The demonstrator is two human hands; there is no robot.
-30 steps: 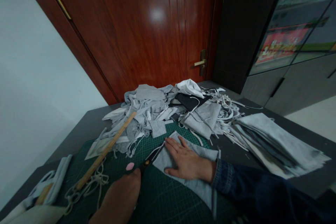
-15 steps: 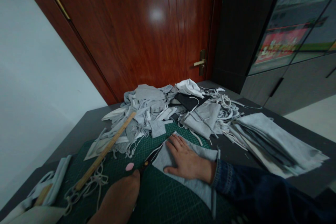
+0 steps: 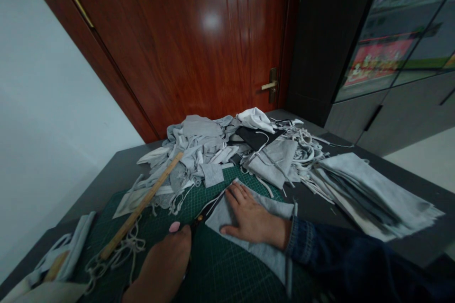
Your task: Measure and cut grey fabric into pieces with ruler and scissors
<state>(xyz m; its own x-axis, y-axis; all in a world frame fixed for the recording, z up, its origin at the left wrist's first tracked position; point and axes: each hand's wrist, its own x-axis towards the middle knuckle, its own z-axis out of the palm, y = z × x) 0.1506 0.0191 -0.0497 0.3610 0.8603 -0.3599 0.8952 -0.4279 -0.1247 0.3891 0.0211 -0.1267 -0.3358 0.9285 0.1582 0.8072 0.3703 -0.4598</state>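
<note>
On the green cutting mat [image 3: 227,270] lies a grey piece of fabric [image 3: 261,249] with a curved near edge. My right hand [image 3: 249,218] presses flat on it, fingers stretched toward its far corner. My left hand [image 3: 167,253], closed, grips scissors [image 3: 199,218] whose dark blades lie along the fabric's left edge. Their handles are mostly hidden in my fist. A thin pale strip runs along the blades at that edge. Just beyond my left knuckles is a small pink flat piece [image 3: 174,227], perhaps tailor's chalk.
A wooden ruler [image 3: 142,206] slants across cords on the left. Grey fabric scraps [image 3: 199,137] are heaped at the back, beside tangled strips [image 3: 307,147]. Folded fabric [image 3: 377,194] is stacked at right. Rolled fabric [image 3: 76,246] lies at left. A door [image 3: 177,47] stands behind the table.
My left hand and the scissors have moved slightly forward along the fabric's left edge. My right hand stays pressed in the same place.
</note>
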